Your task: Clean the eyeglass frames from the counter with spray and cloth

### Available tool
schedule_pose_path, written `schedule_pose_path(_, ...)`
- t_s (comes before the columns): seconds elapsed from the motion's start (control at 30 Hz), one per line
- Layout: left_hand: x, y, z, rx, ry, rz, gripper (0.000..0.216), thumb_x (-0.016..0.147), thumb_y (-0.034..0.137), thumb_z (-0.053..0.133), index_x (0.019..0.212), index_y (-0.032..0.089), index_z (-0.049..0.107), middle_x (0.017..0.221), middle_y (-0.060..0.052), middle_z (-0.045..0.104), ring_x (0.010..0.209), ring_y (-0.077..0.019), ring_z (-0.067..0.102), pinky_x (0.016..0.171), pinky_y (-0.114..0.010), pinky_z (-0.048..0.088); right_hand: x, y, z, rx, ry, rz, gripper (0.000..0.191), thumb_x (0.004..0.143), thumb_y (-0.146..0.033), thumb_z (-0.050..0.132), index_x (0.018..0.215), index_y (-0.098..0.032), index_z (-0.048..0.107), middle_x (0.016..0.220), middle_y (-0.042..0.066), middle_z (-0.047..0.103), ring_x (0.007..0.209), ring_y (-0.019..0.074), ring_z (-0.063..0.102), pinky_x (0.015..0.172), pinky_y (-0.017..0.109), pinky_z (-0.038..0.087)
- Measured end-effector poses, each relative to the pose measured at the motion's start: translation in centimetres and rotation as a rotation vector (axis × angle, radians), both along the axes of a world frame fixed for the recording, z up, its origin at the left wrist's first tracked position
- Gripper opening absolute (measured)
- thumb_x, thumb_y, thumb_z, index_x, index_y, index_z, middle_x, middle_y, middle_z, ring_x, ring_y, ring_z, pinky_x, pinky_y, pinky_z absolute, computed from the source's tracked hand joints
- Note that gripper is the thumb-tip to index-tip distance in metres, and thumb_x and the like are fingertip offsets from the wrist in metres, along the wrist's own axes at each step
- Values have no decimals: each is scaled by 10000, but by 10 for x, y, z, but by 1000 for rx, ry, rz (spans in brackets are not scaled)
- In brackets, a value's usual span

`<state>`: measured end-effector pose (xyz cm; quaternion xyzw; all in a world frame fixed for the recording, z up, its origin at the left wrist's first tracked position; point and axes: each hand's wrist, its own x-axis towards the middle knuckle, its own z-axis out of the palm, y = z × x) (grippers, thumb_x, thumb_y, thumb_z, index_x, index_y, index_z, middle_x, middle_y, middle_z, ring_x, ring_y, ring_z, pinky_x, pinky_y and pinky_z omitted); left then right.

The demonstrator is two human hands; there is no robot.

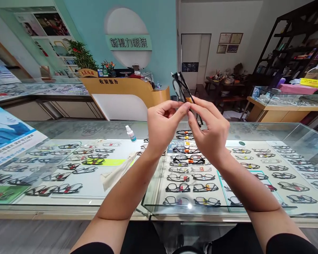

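Both my hands are raised above a glass display counter. My left hand and my right hand pinch a pair of black-framed glasses between thumbs and fingertips. The frame stands up and away from my fingers, and one temple runs down past my right thumb. A small orange tag shows at the pinch. A white cloth lies on the counter glass below my left forearm. Behind it stands a small white spray bottle.
Rows of glasses lie inside the counter under the glass. A blue poster rests on the left. Beyond are a wooden reception desk, a plant, dark shelving and another showcase at right.
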<state>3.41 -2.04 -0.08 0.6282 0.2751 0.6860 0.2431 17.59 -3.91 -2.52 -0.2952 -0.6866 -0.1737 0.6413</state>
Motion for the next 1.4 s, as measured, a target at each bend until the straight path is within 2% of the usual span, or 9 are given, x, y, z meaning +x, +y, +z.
schedule_pose_path(0.13, -26, -3, -3, -28, 30, 48, 311, 845, 505, 914, 824, 206, 829, 638, 25, 498, 623, -116, 389, 585, -278, 324, -12, -15, 0, -54, -68, 60, 154, 1075, -245, 633, 1158, -240, 763, 1338, 121, 820, 1266, 275, 785, 1096, 479, 645)
schedule_pose_path(0.3, -82, -5, -13, -103, 318, 65, 256, 876, 436, 819, 817, 194, 761, 638, 35, 445, 613, -123, 361, 591, -285, 302, -2, -12, -7, -122, -49, 68, 91, 970, -162, 613, 979, -239, 661, 921, 44, 732, 855, 222, 696, 808, 393, 581)
schedule_pose_path(0.43, -126, -4, -31, -268, 756, 38, 219, 918, 413, 725, 874, 200, 741, 644, 41, 444, 624, -140, 400, 622, -292, 301, 31, 14, -42, -381, -99, 35, 167, 909, -126, 569, 1003, -244, 640, 923, 37, 710, 848, 220, 667, 799, 374, 526)
schedule_pose_path(0.57, -152, 2, -57, -406, 1227, -47, 221, 941, 413, 673, 899, 211, 752, 728, 0, 620, 669, -174, 531, 634, -306, 317, 70, 42, -91, -658, -104, -56, 114, 931, -198, 523, 985, -244, 612, 979, 75, 715, 888, 242, 653, 820, 377, 498)
schedule_pose_path(0.67, -158, 6, -75, -468, 1457, -54, 168, 938, 328, 661, 914, 219, 788, 818, -24, 728, 715, -195, 608, 652, -313, 343, 91, 58, -116, -732, -99, -85, 106, 895, -202, 497, 928, -241, 590, 945, 96, 723, 826, 250, 629, 800, 386, 475)
schedule_pose_path(0.8, -157, 12, -91, -479, 1526, 7, 117, 905, 252, 709, 915, 223, 821, 902, -45, 796, 802, -225, 674, 688, -314, 371, 102, 69, -128, -791, -97, -111, 108, 898, -231, 499, 942, -243, 598, 899, 93, 730, 740, 237, 577, 740, 366, 429)
schedule_pose_path(1.03, -160, 24, -106, -492, 1558, 64, 79, 901, 236, 762, 920, 237, 838, 951, -53, 825, 852, -235, 709, 702, -313, 380, 99, 67, -130, -854, -127, -99, 173, 954, -308, 503, 1008, -236, 651, 797, 57, 710, 640, 211, 520, 692, 344, 396)
schedule_pose_path(1.23, -162, 27, -111, -511, 1581, 75, 94, 890, 277, 755, 946, 247, 825, 980, -53, 819, 893, -244, 721, 721, -305, 403, 100, 66, -128, -867, -127, -78, 219, 992, -401, 522, 1065, -241, 653, 695, -1, 612, 628, 206, 523, 678, 336, 389)
schedule_pose_path(1.4, -179, 21, -109, -560, 1590, 171, 239, 853, 238, 666, 1078, 221, 746, 1044, -75, 798, 905, -265, 705, 719, -318, 416, 104, 66, -128, -873, -106, -81, 246, 970, -403, 555, 1119, -234, 654, 734, 10, 658, 675, 220, 592, 718, 354, 427)
